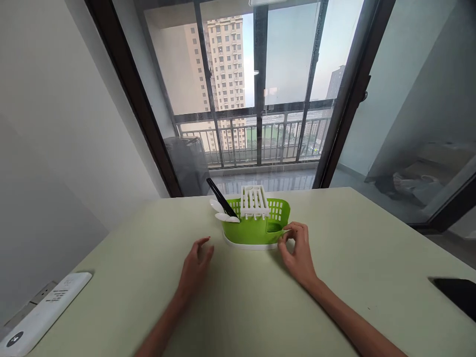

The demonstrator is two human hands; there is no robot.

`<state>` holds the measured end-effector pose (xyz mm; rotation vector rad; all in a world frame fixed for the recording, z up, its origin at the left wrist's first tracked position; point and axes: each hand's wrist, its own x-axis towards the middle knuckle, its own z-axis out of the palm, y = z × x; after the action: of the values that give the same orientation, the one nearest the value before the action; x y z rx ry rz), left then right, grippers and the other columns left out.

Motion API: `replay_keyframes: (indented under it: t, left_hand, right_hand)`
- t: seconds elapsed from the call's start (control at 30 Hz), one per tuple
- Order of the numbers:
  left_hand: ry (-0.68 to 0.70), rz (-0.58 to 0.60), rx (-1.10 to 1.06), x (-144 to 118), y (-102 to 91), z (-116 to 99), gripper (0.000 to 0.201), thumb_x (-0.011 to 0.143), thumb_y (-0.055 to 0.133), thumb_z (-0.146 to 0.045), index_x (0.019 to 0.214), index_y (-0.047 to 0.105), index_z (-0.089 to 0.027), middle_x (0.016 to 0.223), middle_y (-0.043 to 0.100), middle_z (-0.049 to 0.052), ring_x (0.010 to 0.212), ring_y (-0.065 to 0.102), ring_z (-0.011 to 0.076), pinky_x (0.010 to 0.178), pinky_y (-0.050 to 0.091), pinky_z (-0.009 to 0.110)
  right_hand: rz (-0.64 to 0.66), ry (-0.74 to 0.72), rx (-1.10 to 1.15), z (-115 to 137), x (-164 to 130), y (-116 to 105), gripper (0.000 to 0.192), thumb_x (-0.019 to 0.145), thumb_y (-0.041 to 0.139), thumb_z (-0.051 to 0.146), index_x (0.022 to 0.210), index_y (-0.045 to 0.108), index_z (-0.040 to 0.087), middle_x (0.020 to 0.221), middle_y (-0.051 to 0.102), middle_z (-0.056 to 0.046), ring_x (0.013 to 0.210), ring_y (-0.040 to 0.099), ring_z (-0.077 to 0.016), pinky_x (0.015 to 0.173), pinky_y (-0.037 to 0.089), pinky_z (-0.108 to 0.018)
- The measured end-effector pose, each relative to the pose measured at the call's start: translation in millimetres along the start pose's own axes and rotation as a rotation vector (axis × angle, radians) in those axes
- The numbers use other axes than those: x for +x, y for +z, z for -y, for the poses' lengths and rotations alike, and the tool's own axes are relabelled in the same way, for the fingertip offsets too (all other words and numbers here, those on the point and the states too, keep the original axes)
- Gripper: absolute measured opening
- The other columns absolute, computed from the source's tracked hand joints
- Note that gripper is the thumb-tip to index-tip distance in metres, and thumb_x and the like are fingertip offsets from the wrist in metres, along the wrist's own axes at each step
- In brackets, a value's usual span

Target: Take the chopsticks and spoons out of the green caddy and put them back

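A green cutlery holder with a white base stands upright on the table, straight ahead. Black chopsticks and white spoons lean out of its left side. Across its top sits a white slatted rack. My right hand is at the holder's right end, its thumb and fingers curled against the edge there. To the holder's lower left, my left hand hovers apart from it, fingers spread and holding nothing.
A long white device lies along the table's left edge, beside a wall socket. At the right edge rests a dark flat object. Behind the pale green table is a glass door with dark frames.
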<state>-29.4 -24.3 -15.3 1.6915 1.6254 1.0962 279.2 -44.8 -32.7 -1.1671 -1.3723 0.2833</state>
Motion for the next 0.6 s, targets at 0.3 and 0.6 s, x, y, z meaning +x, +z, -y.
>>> replay_keyframes:
  t: [0.3, 0.6]
  left_hand:
    - [-0.152, -0.073, -0.865, 102, -26.8, -58, 0.037, 0.096, 0.057, -0.053, 0.108, 0.064, -0.019, 0.133, 0.068, 0.014, 0.133, 0.060, 0.0237, 0.120, 0.038, 0.040]
    - [-0.030, 0.026, -0.876, 145, -50.3, -112, 0.083, 0.092, 0.044, -0.079, 0.151, 0.040, -0.021, 0.165, 0.034, 0.019, 0.149, 0.040, 0.0249, 0.120, 0.036, 0.035]
  right_hand:
    - [-0.077, 0.173, 0.063, -15, 4, 4, 0.031, 0.087, 0.057, 0.026, 0.115, 0.043, 0.025, 0.101, 0.045, -0.002, 0.080, 0.055, -0.0183, 0.064, 0.049, -0.033]
    - [-0.173, 0.269, 0.102, -19, 11, 0, 0.027, 0.086, 0.056, 0.027, 0.109, 0.043, 0.024, 0.114, 0.041, -0.006, 0.087, 0.054, -0.0194, 0.074, 0.053, -0.038]
